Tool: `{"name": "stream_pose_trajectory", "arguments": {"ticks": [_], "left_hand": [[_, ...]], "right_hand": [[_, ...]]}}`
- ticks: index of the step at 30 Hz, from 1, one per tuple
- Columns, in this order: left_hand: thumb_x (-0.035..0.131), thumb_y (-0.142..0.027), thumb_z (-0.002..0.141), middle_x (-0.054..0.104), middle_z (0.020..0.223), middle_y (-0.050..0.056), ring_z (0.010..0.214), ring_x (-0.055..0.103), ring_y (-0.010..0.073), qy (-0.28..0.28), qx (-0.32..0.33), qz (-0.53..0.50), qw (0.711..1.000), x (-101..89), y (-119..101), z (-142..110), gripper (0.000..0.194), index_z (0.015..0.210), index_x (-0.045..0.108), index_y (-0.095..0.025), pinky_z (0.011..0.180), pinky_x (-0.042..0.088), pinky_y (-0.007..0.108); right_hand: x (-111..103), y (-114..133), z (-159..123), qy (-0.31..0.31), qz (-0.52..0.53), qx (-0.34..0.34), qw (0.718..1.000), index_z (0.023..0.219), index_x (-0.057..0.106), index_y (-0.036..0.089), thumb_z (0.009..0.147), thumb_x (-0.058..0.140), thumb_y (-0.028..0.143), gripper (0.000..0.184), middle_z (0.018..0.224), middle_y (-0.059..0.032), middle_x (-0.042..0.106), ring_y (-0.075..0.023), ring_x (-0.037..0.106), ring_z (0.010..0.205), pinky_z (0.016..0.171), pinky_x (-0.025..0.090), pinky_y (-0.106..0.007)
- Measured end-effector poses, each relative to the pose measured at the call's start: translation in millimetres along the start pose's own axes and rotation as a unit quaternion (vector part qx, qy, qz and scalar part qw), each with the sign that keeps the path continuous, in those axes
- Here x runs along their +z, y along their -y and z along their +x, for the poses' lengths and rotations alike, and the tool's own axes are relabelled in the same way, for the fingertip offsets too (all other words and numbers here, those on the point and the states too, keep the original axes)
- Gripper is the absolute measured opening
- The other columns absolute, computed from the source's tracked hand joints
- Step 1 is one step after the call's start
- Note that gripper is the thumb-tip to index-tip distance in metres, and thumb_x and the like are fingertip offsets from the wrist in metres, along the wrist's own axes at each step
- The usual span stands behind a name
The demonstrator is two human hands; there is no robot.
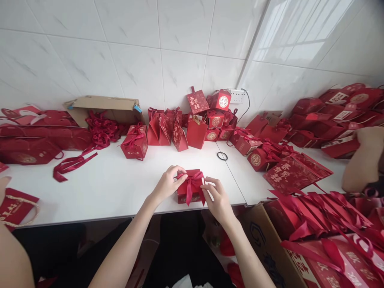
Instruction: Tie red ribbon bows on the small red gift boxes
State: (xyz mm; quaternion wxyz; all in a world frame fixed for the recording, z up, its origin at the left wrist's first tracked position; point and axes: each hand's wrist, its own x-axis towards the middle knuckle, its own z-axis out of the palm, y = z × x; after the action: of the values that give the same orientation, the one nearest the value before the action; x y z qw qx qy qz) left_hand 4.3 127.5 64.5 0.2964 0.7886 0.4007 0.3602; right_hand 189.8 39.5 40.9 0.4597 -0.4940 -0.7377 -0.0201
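Observation:
A small red gift box (182,197) stands at the front edge of the white table, right before me. Its top carries a dark red satin ribbon (189,193) tied in a bow, with tails hanging over the front side. My left hand (168,185) pinches the bow's left loop between thumb and fingers. At the box's right side, my right hand (218,200) has its thumb and forefinger closed on the ribbon there, the other fingers curled loosely. The box's gold print is partly covered by the ribbon.
Behind the box stand a ribboned box (134,146), red paper bags (196,132) and a black hair tie (222,156). A carton (105,102) holds loose ribbon. A carton of finished-looking boxes (264,240) sits right. Other people's arms (361,160) reach in from both sides.

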Motion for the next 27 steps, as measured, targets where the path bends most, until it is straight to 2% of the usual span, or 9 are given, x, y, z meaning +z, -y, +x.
{"name": "stream_pose_trajectory", "arguments": {"ticks": [4,7,9,11,14,17,23,27], "left_hand": [[0.048,-0.030,0.084,0.061,0.090,0.002,0.086,0.058,0.0165,0.013,-0.006,0.010,1.000,-4.0,-6.1,2.1,0.015,0.093,0.057,-0.022,0.080,0.050,0.031],[0.045,-0.021,0.081,0.059,0.093,0.004,0.094,0.056,0.0187,0.036,0.031,0.050,0.998,-8.0,-9.4,7.4,0.017,0.088,0.061,-0.022,0.089,0.047,0.036],[0.045,-0.016,0.076,0.057,0.102,0.005,0.102,0.054,0.0208,0.060,0.053,0.072,0.994,-9.7,-10.2,11.8,0.021,0.086,0.063,-0.022,0.094,0.045,0.038],[0.046,-0.014,0.073,0.058,0.106,0.005,0.105,0.053,0.0216,0.093,0.068,0.073,0.991,-10.0,-10.4,15.9,0.023,0.084,0.064,-0.023,0.095,0.044,0.039],[0.049,-0.020,0.077,0.062,0.094,0.004,0.097,0.055,0.0213,0.119,0.072,0.065,0.988,-8.2,-10.3,20.3,0.014,0.076,0.063,-0.022,0.091,0.045,0.040],[0.054,-0.029,0.079,0.062,0.091,0.004,0.095,0.055,0.0212,0.112,0.070,0.066,0.989,-5.0,-9.5,21.5,0.013,0.071,0.060,-0.021,0.089,0.046,0.040],[0.054,-0.029,0.079,0.059,0.103,0.005,0.099,0.056,0.0207,0.099,0.049,0.056,0.992,2.4,-7.0,17.0,0.013,0.070,0.059,-0.021,0.090,0.048,0.038],[0.054,-0.028,0.079,0.057,0.104,0.005,0.100,0.057,0.0203,0.073,0.030,0.047,0.996,8.4,-5.3,12.8,0.014,0.069,0.059,-0.020,0.091,0.048,0.038]], "right_hand": [[-1.5,13.8,0.6,-0.027,-0.038,-0.037,0.998,0.100,0.056,0.019,0.088,0.053,0.014,0.014,0.106,-0.0122,0.053,-0.0223,0.057,0.099,0.079,0.054,-0.038],[5.1,24.8,-0.2,0.010,-0.056,-0.104,0.993,0.106,0.055,0.019,0.084,0.061,0.026,0.024,0.104,-0.0127,0.056,-0.0250,0.055,0.100,0.081,0.050,-0.042],[13.2,26.7,-1.9,0.036,-0.085,-0.123,0.988,0.110,0.054,0.018,0.085,0.058,0.024,0.026,0.106,-0.0133,0.058,-0.0253,0.056,0.101,0.085,0.047,-0.044],[21.5,24.5,-3.9,0.036,-0.110,-0.119,0.986,0.114,0.053,0.017,0.086,0.050,0.013,0.028,0.106,-0.0128,0.059,-0.0234,0.057,0.100,0.088,0.045,-0.044],[29.0,19.8,-5.9,0.011,-0.104,-0.112,0.988,0.115,0.051,0.015,0.085,0.042,0.001,0.034,0.102,-0.0107,0.062,-0.0209,0.058,0.099,0.089,0.044,-0.041],[29.4,19.0,-5.0,-0.012,-0.071,-0.111,0.991,0.106,0.053,0.015,0.086,0.046,0.002,0.025,0.098,-0.0097,0.064,-0.0213,0.058,0.100,0.087,0.046,-0.040],[31.5,23.8,-1.9,-0.082,-0.044,-0.084,0.992,0.093,0.055,0.019,0.086,0.051,0.005,0.016,0.088,-0.0071,0.064,-0.0184,0.061,0.090,0.076,0.049,-0.034],[38.9,28.0,-3.2,-0.100,-0.053,-0.075,0.991,0.087,0.056,0.021,0.084,0.053,0.004,0.018,0.080,-0.0023,0.063,-0.0167,0.061,0.082,0.082,0.046,-0.038]]}}
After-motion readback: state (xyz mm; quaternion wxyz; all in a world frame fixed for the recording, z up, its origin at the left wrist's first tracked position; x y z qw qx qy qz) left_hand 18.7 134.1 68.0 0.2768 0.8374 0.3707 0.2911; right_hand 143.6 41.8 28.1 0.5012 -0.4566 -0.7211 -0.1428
